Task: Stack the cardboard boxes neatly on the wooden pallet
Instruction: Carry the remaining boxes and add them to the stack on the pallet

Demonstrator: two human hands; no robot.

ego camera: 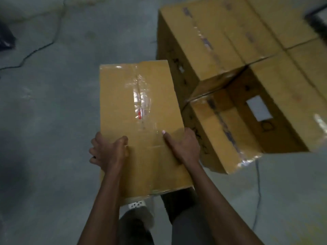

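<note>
Gripping a box [139, 124] by its near sides, both hands [108, 152] [184, 147] hold it left of the stack [238, 71]; better square its edges with the stack's before lowering it.

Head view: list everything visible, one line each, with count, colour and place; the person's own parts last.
held box: one, brown, taped, centre, in both hands.
stacked boxes: several, brown, upper right, in layers; exact count unclear.
white label: one, on a stacked box's side, right.
cable: one, dark, on the floor, upper left.
floor: grey concrete.
pallet: not visible.
shoe: one, pale, below the held box.
left hand: on the box's left edge.
right hand: on the box's right edge.
</note>
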